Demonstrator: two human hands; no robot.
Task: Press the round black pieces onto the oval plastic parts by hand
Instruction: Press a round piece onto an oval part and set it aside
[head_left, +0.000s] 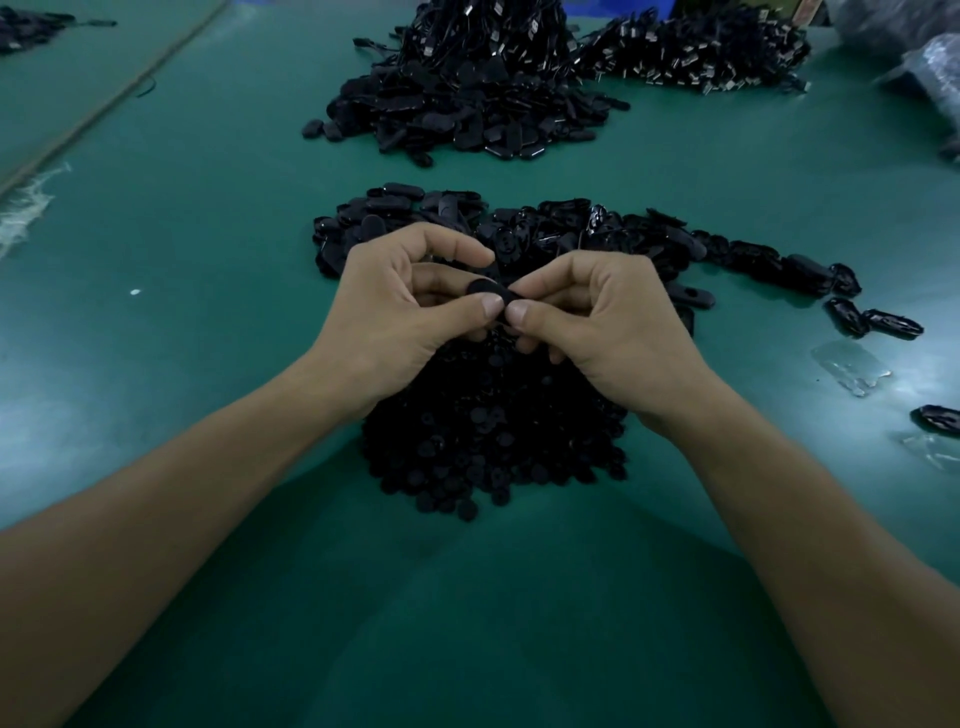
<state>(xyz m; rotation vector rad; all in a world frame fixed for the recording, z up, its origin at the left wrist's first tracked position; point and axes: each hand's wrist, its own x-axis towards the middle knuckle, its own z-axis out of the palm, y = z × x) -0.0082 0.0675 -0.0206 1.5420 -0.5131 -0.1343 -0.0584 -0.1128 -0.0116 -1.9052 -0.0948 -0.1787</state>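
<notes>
Looking over the green table (208, 260), I see the oval plastic parts (519, 223) piled far and the round black pieces (493, 431) heaped near, both within reach, and above that near heap my left hand (400, 306) and right hand (608, 322) pinch one black piece (485, 289) thumb-to-thumb, likely for pressing force.

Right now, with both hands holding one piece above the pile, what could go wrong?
The left hand and right hand pinch one small black piece by the thumb tips; it may slip into the pile of round pieces below and be lost. All parts are black under dim light, so a crooked fit could go unnoticed.
</notes>
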